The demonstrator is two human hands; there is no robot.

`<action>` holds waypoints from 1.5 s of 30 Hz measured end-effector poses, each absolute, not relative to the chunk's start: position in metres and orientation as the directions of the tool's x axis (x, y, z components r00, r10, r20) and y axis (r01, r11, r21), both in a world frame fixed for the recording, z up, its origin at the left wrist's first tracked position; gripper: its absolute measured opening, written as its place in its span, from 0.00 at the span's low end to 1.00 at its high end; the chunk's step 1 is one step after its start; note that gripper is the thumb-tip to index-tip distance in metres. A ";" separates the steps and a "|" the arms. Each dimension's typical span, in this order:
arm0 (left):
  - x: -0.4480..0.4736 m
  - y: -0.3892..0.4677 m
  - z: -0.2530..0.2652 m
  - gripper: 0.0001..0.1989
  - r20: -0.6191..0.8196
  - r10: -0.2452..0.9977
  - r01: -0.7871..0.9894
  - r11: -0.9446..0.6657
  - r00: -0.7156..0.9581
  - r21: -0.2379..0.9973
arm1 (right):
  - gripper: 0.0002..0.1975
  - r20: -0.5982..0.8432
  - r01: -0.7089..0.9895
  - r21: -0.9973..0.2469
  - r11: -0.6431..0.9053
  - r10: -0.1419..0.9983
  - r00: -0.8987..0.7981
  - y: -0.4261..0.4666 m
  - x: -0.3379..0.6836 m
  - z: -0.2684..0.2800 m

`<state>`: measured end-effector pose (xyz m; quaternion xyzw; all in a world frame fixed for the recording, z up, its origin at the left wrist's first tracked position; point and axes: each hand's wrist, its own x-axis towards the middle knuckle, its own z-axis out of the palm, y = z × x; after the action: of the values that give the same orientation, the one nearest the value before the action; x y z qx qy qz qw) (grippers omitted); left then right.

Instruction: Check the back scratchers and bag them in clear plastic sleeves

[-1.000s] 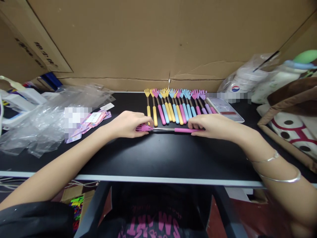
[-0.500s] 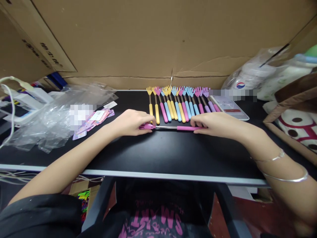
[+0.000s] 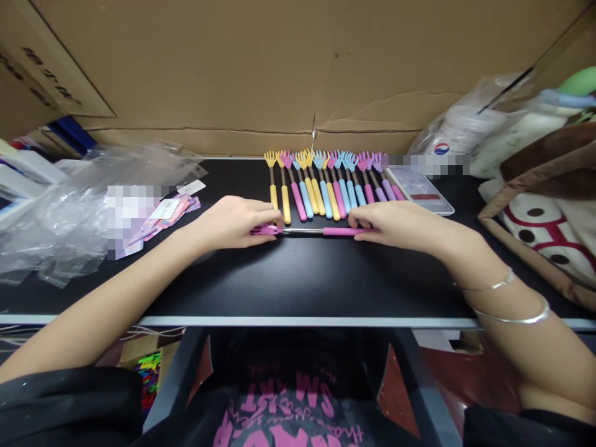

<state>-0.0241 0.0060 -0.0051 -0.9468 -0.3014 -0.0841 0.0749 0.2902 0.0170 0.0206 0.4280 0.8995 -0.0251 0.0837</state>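
Note:
A pink back scratcher (image 3: 305,231) with a metal rod lies crosswise between my two hands, just above or on the black tabletop. My left hand (image 3: 237,222) is closed around its claw-shaped head. The end of its pink handle is pinched in my right hand (image 3: 391,225), whose palm hides the handle's tip. Beyond them is a row of back scratchers (image 3: 321,192) in yellow, pink, blue and purple, lying side by side with claws toward the cardboard and handles toward me.
Clear plastic bags (image 3: 88,211) and a stack of printed cards (image 3: 162,217) lie at left. A phone (image 3: 421,189) rests right of the row. Further right are a bagged cup (image 3: 465,133) and a brown fabric bag (image 3: 549,186). Cardboard (image 3: 279,68) walls the back.
The view has shifted slightly, so everything sits a little further left and higher. Both hands keep the same hold on the pink back scratcher.

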 end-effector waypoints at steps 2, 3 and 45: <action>-0.024 0.006 -0.005 0.09 0.197 0.555 0.580 -0.809 0.808 -0.100 | 0.05 -0.169 0.771 0.035 0.636 0.764 -0.623 0.016 0.290 0.022; -0.024 0.005 -0.004 0.09 0.192 0.555 0.579 -0.808 0.810 -0.105 | 0.05 -0.168 0.769 0.038 0.638 0.763 -0.624 0.015 0.289 0.022; -0.022 0.004 -0.002 0.09 0.216 0.563 0.603 -0.760 0.797 -0.244 | 0.04 -0.007 0.664 0.125 0.737 0.670 -0.742 0.006 0.273 0.011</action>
<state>-0.0220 0.0044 -0.0021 -0.9358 -0.3115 -0.0648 0.1518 0.2732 0.0063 0.0113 0.3581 0.9316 0.0573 0.0257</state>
